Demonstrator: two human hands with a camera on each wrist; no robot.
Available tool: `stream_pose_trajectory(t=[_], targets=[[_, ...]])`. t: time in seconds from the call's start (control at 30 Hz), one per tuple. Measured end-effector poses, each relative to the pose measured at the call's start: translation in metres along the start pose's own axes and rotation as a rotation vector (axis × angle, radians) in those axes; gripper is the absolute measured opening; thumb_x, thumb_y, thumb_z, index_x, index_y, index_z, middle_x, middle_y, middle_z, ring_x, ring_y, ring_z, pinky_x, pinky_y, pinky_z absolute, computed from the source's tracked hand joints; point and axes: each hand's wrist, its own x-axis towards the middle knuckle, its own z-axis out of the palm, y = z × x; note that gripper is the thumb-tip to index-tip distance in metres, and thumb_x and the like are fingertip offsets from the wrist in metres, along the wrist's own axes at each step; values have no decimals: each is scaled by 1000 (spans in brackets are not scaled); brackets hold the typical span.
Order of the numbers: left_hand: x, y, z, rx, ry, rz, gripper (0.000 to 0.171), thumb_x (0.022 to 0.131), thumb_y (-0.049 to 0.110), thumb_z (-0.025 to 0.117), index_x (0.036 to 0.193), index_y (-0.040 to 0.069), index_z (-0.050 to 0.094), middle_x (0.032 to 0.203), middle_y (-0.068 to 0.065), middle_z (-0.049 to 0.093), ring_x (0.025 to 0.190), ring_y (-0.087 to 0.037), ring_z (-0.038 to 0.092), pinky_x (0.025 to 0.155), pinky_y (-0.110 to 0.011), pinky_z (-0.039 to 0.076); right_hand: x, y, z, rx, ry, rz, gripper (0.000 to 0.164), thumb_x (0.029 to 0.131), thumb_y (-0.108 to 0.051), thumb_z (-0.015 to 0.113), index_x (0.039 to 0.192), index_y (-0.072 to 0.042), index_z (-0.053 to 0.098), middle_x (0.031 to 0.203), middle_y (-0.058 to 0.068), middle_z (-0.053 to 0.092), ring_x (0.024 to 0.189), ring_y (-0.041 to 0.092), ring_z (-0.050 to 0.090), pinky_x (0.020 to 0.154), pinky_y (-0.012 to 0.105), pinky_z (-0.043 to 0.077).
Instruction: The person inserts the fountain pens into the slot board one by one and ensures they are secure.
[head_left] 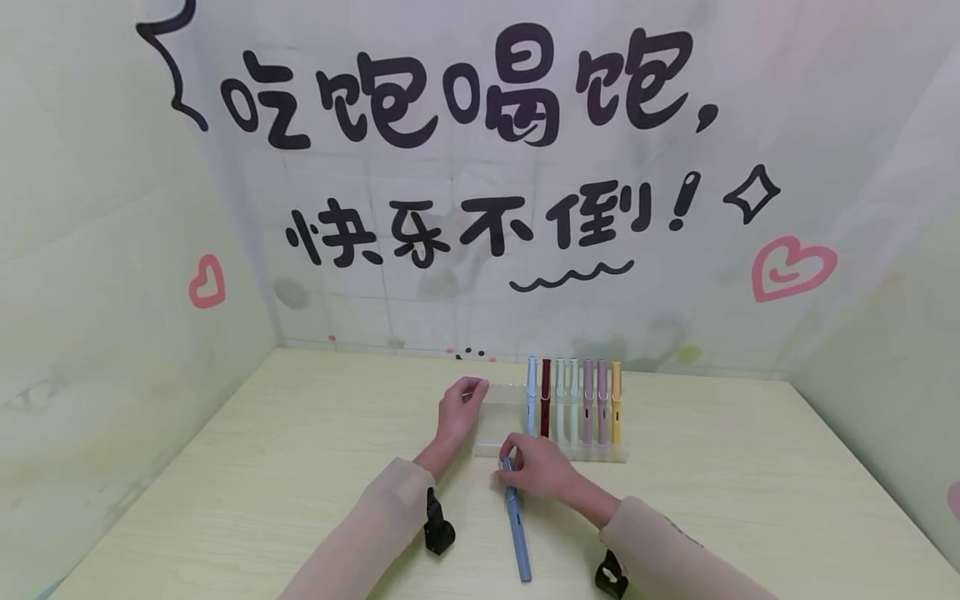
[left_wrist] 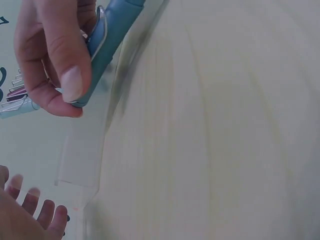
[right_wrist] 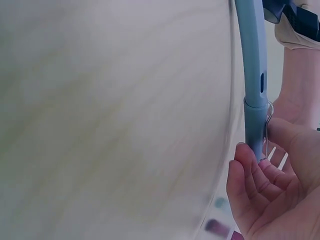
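A clear display rack (head_left: 501, 417) stands upright on the table, with a row of capped pens in its right part. My left hand (head_left: 459, 410) holds the rack's upper left corner between thumb and fingers. In front of the rack, my right hand (head_left: 542, 467) pinches a blue capped pen (head_left: 519, 537) near its cap end. The pen's other end points toward me. Seen in the right wrist view, thumb and fingertips meet around the blue pen's cap (right_wrist: 255, 127), beside its wire clip. The left wrist view shows the left hand's fingers (left_wrist: 46, 214) at the rack's clear edge.
The racked pens are light blue (head_left: 532, 392), dark red (head_left: 545, 400), pale green (head_left: 574, 400), purple (head_left: 602, 404) and yellow (head_left: 617, 392). A pale wooden table (head_left: 247, 475) lies beneath, and a printed cloth wall (head_left: 465, 325) rises behind the rack.
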Motion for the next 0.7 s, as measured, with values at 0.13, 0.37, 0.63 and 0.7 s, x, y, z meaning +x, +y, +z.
stream_pose_trajectory(t=[0.13,0.37,0.63,0.7], targets=[[1,-1,0,-4,1,8,26,89,24,52,101,2,60,98,-10,60,96,-26,55,83,-35,45,1,2,-3,60,23,4,18,78,-20,67,86,-8,57,56,-5,50,48,7,45,43,21,38],[1,-1,0,-9,8,5,24,89,23,53,100,2,61,96,-10,60,95,-25,55,83,-35,44,4,5,-10,61,75,-19,20,78,-19,67,90,-6,57,60,-5,50,50,7,45,44,21,39],[-1,1,0,-6,7,23,23,89,20,52,99,0,60,95,-11,60,94,-27,55,83,-36,45,8,7,-22,16,155,-46,22,78,-19,67,91,-5,58,61,-6,49,51,8,45,44,21,40],[-1,1,0,-7,4,21,24,89,20,52,100,1,60,95,-11,60,94,-27,55,83,-36,44,10,6,-25,6,179,-51,21,78,-18,68,91,-5,58,61,-6,50,51,7,44,44,21,39]])
